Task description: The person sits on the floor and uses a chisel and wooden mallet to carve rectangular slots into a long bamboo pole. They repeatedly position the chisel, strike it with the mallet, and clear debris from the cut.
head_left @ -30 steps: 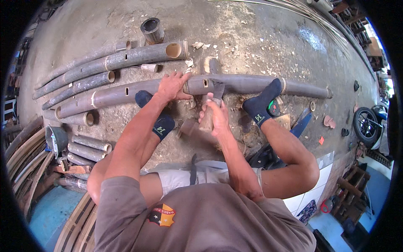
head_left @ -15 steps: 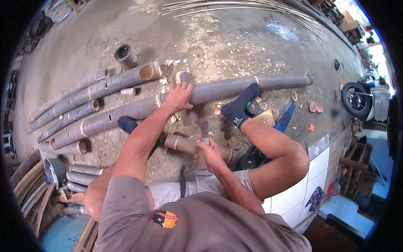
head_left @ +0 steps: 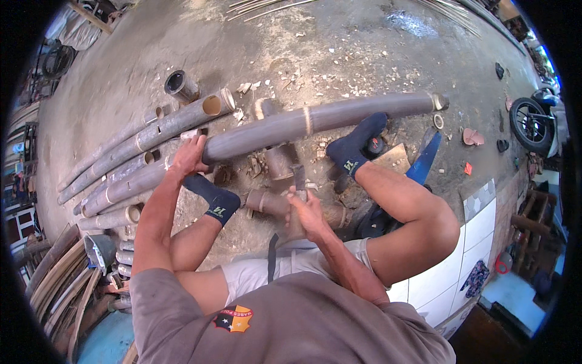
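Left hand [head_left: 189, 155] clasps the near end of a long bamboo pole [head_left: 315, 121] lying across the concrete floor [head_left: 339, 54]. Right hand [head_left: 305, 212] is clenched around a blade's wooden handle [head_left: 296, 225], just above a short bamboo section [head_left: 270, 202]

Long grey bamboo pole [head_left: 315, 121] lying across short log [head_left: 276, 151].
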### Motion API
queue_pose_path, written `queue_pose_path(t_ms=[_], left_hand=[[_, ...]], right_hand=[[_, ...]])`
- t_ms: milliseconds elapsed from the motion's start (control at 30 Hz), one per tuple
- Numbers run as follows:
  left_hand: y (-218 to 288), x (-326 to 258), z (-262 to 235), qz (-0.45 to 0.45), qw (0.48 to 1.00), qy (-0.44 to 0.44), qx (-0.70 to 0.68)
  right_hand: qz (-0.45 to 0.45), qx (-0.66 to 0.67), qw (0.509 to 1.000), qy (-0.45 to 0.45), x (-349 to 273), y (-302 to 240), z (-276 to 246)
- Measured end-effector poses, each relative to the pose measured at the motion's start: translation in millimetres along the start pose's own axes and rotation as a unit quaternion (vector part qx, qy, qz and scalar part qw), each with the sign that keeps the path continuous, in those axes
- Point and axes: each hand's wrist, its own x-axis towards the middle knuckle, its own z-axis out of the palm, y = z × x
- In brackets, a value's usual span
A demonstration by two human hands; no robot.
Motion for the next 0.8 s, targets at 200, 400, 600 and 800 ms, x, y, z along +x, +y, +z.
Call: queue_pose_path(t_ms=[200, 400, 600, 800], left_hand=[[8, 13, -11, -0.051, 0.996, -0.064, -0.032], [117, 64, 16, 0.007, 0.989, 0.135, -0.067], [125, 72, 5, -0.002, 0.991, 0.08, -0.109], [129, 62, 9, -0.019, 0.989, 0.107, -0.098]], right_hand=[[-0.029, -0.009, 0.999, 0.041, 13, -2, -11], [-0.091, -0.115, 0.988, 0.047, 15, -2, -9], [-0.153, -0.24, 0.956, 0.067, 7, -10, -18], [-0.186, -0.406, 0.887, 0.113, 4, -17, -17]])
